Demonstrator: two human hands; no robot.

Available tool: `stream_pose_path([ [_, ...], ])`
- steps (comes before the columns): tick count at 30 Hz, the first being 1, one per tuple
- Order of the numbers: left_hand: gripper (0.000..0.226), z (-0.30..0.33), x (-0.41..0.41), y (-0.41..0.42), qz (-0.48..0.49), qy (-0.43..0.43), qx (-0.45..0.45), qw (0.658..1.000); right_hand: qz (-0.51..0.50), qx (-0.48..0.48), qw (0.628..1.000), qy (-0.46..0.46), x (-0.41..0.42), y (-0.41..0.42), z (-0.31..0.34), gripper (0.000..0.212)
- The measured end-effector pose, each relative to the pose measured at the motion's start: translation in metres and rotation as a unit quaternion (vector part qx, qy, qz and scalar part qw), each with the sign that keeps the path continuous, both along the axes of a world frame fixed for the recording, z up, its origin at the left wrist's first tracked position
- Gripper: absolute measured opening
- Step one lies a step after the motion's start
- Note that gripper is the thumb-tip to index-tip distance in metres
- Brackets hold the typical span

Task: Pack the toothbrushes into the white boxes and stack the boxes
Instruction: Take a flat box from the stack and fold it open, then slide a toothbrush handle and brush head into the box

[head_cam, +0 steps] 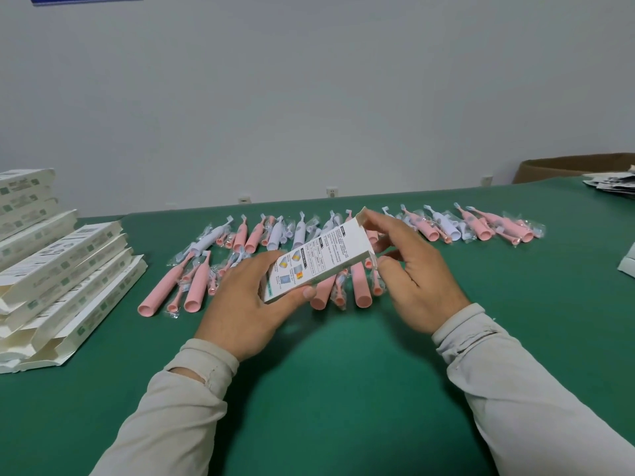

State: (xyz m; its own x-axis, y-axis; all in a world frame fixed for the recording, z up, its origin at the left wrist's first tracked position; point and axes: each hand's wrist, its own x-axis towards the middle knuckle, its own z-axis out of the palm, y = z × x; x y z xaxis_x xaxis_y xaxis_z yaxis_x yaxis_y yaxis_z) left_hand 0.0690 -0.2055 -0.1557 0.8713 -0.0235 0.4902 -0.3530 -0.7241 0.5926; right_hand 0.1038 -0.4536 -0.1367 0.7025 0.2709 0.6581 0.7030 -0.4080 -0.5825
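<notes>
White card, printed with small text and coloured squares, makes up the box [318, 259] that both hands hold up above the green bench [343, 389]. It is tilted, its near end low on the left and its far end higher on the right. The left hand [247, 304] grips the near end, thumb pressed along the lower edge and fingers [271, 261] curled round the upper side. The right hand [409, 269] pinches the far end, its fingertips on the top corner and the thumb beside the box's right edge. Behind and under the box, pink and pale lilac toothbrushes [343, 235] lie in clear wrappers across the bench in a loose row, with several pink ones nearer the person. At the left edge, a leaning stack of white boxes [62, 280] rests on the bench, some with flaps open toward the person. At the far right stands a brown carton [563, 168], with a small heap of printed leaflets [611, 185] before it. Pale long sleeves [515, 372] cover both arms.
</notes>
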Motion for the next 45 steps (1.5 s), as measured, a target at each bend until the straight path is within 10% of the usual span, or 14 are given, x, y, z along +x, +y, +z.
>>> stream_pose_path([
  [17, 0.053, 0.003, 0.017, 0.011, -0.055, -0.013, -0.012, 0.998, 0.082, 0.059, 0.995, 0.028, 0.01, 0.005, -0.008, 0.052],
  [23, 0.059, 0.001, 0.019, 0.028, 0.143, -0.08, -0.014, 0.986, -0.091, 0.2, 0.973, 0.066, 0.025, 0.005, -0.019, 0.028],
  [36, 0.058, 0.001, 0.018, 0.022, 0.226, -0.087, 0.023, 0.97, -0.215, -0.302, 0.926, 0.068, 0.043, 0.035, -0.031, 0.038],
  [45, 0.054, 0.001, 0.017, 0.019, 0.215, -0.084, 0.03, 0.972, -0.286, -0.387, 0.869, 0.116, 0.033, 0.034, -0.022, 0.038],
])
